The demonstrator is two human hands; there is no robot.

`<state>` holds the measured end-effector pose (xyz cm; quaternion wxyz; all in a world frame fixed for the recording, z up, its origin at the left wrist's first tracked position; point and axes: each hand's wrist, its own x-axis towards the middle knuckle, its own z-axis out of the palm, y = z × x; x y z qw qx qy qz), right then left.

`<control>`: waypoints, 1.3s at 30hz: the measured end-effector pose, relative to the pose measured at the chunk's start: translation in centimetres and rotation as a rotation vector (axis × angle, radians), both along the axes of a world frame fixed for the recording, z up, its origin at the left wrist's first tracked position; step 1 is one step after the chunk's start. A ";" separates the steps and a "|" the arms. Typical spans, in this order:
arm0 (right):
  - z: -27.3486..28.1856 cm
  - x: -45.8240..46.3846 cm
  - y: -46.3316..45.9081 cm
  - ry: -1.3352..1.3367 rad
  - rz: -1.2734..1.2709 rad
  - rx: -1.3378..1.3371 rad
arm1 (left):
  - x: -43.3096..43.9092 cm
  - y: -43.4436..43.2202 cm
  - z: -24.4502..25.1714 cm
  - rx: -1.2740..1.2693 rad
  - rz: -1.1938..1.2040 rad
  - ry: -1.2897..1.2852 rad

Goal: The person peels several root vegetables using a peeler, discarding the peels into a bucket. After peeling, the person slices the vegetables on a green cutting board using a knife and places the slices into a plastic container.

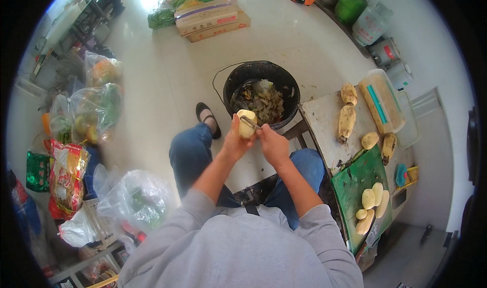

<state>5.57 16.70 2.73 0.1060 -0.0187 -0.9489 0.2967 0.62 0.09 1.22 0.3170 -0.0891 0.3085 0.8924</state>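
Observation:
My left hand grips a pale, peeled lotus root section over the near rim of a black bucket. A peeler lies across the root's upper face, its handle in my right hand. Peelings and scraps fill the bottom of the bucket. To my right, several peeled lotus root pieces rest on a green cutting board. Beyond the board are unpeeled, brown-stained lotus roots on the table.
A lidded plastic container sits at the table's far side. Gas cylinders line the right wall. Cardboard boxes with bagged greens stand ahead on the floor. Bags of vegetables crowd the left. The bucket's wire handle sticks out leftward.

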 end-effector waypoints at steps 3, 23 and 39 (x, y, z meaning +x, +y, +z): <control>-0.4 -0.2 -0.4 -0.048 0.038 0.034 | 0.1 0.4 0.2 -0.023 0.032 -0.032; 0.1 -2.9 3.0 -0.173 -0.139 -0.154 | -0.3 0.4 -0.4 0.087 0.081 -0.019; 2.9 -1.8 2.7 -0.209 -0.106 0.258 | -0.6 -0.2 -0.8 -0.120 -0.001 0.018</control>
